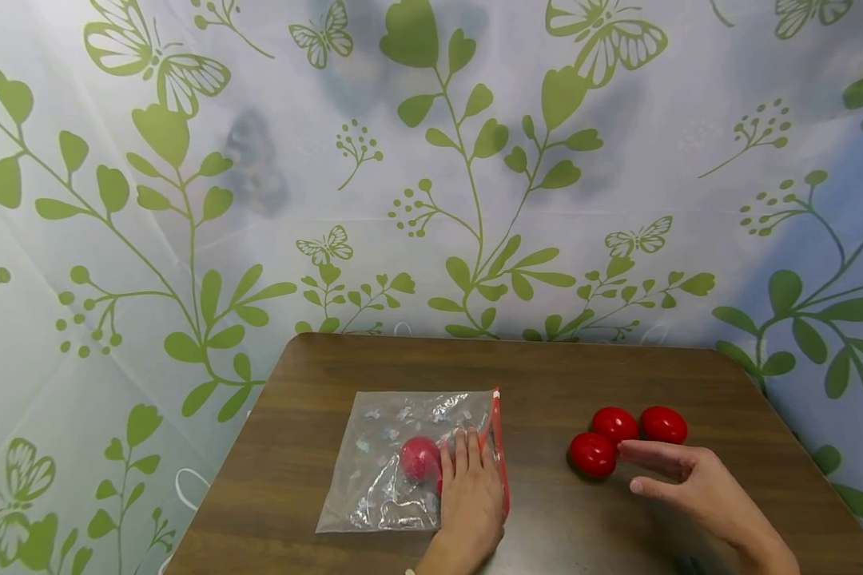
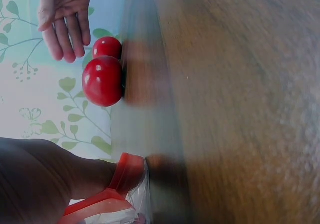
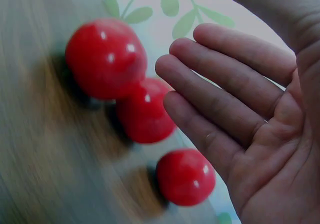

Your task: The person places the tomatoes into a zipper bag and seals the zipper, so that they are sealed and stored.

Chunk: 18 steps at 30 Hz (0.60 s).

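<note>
A clear zip bag (image 1: 359,479) with a red zip edge lies flat on the table, and one red ball (image 1: 419,458) shows through its plastic. My left hand (image 1: 470,487) rests over the bag's mouth with fingers extended on top. In the left wrist view, the thumb (image 2: 95,176) passes under the red edge, holding the upper layer. To the right, three glossy red balls (image 1: 593,455) sit close together on the wood. My right hand (image 3: 260,114) hovers beside them, fingers nearly straight and thumb apart, with nothing in its grasp.
The brown wooden table (image 1: 259,495) has rounded far corners. Behind it hangs a pale curtain (image 1: 374,184) printed with green leaves and butterflies. A white cord (image 1: 187,487) loops beside the table's left edge.
</note>
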### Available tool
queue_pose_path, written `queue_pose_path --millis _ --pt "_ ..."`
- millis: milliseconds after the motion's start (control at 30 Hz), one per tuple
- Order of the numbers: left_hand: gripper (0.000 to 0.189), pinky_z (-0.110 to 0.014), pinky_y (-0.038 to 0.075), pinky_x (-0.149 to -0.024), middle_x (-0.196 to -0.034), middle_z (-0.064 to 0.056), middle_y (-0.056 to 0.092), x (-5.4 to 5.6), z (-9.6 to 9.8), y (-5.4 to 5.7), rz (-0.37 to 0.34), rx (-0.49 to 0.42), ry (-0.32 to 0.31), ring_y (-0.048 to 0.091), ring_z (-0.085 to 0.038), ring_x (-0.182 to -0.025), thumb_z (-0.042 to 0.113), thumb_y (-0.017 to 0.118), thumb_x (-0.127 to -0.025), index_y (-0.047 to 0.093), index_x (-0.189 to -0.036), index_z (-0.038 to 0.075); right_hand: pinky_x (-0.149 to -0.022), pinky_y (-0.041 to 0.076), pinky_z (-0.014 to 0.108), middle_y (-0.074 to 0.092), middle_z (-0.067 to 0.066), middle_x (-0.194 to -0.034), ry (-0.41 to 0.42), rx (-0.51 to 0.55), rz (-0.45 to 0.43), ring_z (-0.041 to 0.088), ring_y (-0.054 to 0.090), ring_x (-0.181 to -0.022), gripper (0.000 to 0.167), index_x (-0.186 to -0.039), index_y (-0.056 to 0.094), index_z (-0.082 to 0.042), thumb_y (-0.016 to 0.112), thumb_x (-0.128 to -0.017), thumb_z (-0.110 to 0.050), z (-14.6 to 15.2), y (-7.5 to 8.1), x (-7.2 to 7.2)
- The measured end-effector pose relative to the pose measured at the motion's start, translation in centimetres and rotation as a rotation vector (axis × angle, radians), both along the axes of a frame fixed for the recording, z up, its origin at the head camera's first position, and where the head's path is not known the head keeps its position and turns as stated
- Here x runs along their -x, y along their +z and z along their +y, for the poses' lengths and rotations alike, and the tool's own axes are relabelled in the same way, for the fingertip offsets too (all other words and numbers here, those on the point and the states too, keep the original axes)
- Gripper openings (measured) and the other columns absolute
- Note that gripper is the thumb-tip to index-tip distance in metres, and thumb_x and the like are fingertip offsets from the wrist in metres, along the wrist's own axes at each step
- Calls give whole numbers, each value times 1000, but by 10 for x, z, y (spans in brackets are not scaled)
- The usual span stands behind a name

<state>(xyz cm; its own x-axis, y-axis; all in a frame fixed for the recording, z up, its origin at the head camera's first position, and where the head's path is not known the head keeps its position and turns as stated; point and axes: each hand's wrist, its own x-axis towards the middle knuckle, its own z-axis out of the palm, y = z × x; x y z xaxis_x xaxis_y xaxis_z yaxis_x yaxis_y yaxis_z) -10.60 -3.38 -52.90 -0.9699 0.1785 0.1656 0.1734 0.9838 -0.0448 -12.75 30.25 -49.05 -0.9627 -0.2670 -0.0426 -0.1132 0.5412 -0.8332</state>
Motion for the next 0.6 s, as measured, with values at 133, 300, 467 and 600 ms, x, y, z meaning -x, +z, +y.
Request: queue_pose_path --millis 133,300,467,600 --pt "102 -58 41 -126 -162 -19 56 0 0 1 -1 -1 -4 53 -38 -152 40 100 -66 59 -153 6 -88 61 19 77 10 -138 -29 -22 -1 -10 69 -118 49 -143 71 -6 83 -99 -21 10 1 -2" --pt "103 -58 41 -125 -162 -19 57 1 0 0 13 11 -5 53 -37 -152 42 101 -66 58 -153 6 -87 59 16 79 0 -135 -49 -59 31 -12 68 -117 48 -144 71 -7 83 -99 -21 25 -2 -1" --pt "104 -58 40 -126 -163 -19 55 1 1 1 -1 17 -5 52 -38 -153 41 100 -66 58 -154 6 -84 59 14 79 -9 -132 -78 -91 56 -17 65 -116 48 -143 72 -6 84 -98 -20 38 -5 -2" --pt "106 -59 39 -127 -163 -19 55 1 1 2 -23 13 -5 51 -38 -154 40 101 -65 57 -155 6 -82 60 16 78 -13 -131 -113 -133 33 -19 63 -114 52 -144 71 -6 85 -98 -26 49 -5 -3"
